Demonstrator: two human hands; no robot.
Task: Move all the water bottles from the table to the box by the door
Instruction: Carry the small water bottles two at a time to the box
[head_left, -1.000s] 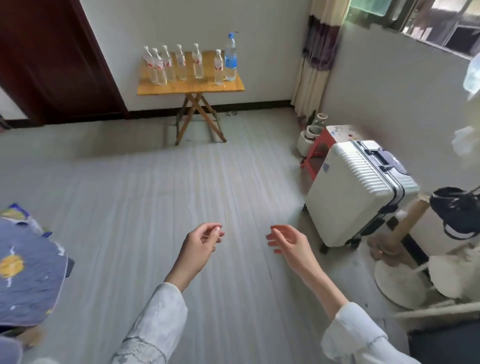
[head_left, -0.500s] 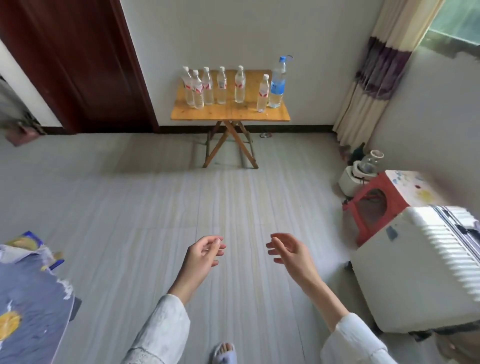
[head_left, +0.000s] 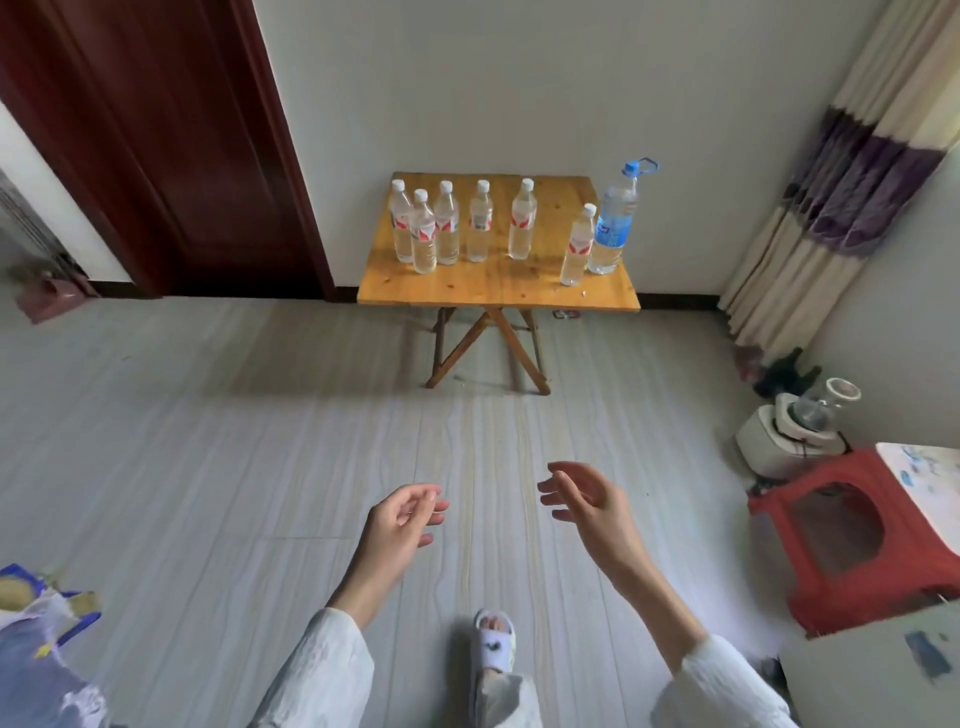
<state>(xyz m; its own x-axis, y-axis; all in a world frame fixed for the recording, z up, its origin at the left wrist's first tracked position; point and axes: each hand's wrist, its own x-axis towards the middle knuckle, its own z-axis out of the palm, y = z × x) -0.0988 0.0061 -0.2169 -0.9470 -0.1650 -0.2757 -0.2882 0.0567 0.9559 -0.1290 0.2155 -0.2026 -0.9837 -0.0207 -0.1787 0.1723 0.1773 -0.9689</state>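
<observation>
Both grips, left hand (head_left: 400, 525) and right hand (head_left: 589, 501), hang loosely curled and empty; all seven clear plastic water bottles (head_left: 480, 221) remain on the wooden folding table (head_left: 498, 288), none yet moved.

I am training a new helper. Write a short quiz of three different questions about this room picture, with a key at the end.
1. Count: how many bottles stand on the wooden table?
2. True or false: the left hand already holds a bottle.
3. Choose one: the big blue-capped bottle stands at the table's (a) left end, (b) middle, (c) right end.

Key
1. Seven: six small white-capped bottles, such as the front one, and one big bottle.
2. False. The left hand and the right hand are both empty, with loosely curled fingers, above the floor and apart from the table.
3. (c), the right end, beside the front small bottle.
</observation>
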